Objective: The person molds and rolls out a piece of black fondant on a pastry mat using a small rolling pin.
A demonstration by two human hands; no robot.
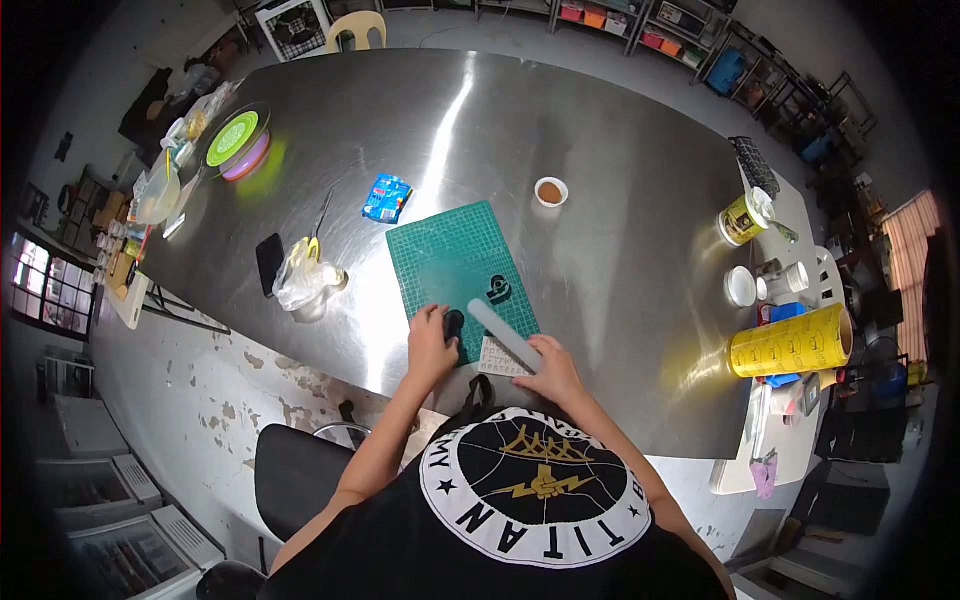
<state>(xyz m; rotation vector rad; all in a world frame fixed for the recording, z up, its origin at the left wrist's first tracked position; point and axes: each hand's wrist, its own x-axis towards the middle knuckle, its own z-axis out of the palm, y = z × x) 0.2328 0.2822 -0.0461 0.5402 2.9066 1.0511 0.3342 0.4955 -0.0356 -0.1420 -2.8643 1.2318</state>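
Observation:
My right hand (pixel 555 371) is closed around the near end of a pale, smooth rolling pin (pixel 500 332), which slants over the green cutting mat (pixel 445 245). At the mat's near left edge, my left hand (pixel 432 345) is curled with fingers and thumb at a black lump (pixel 454 324). Its material is too small to make out. A black curled piece (pixel 498 289) lies on the mat beyond the pin's tip. Partly under the pin and beside my right hand is a pale sheet with rows of letters (pixel 497 358).
On the metal table (pixel 620 260) are a blue packet (pixel 387 198), a small white cup of brown powder (pixel 550 192), a phone (pixel 270 264), a clear plastic bag (pixel 303 280) and a green turntable (pixel 234 140). A yellow film roll (pixel 790 340) and a tub (pixel 742 220) stand right.

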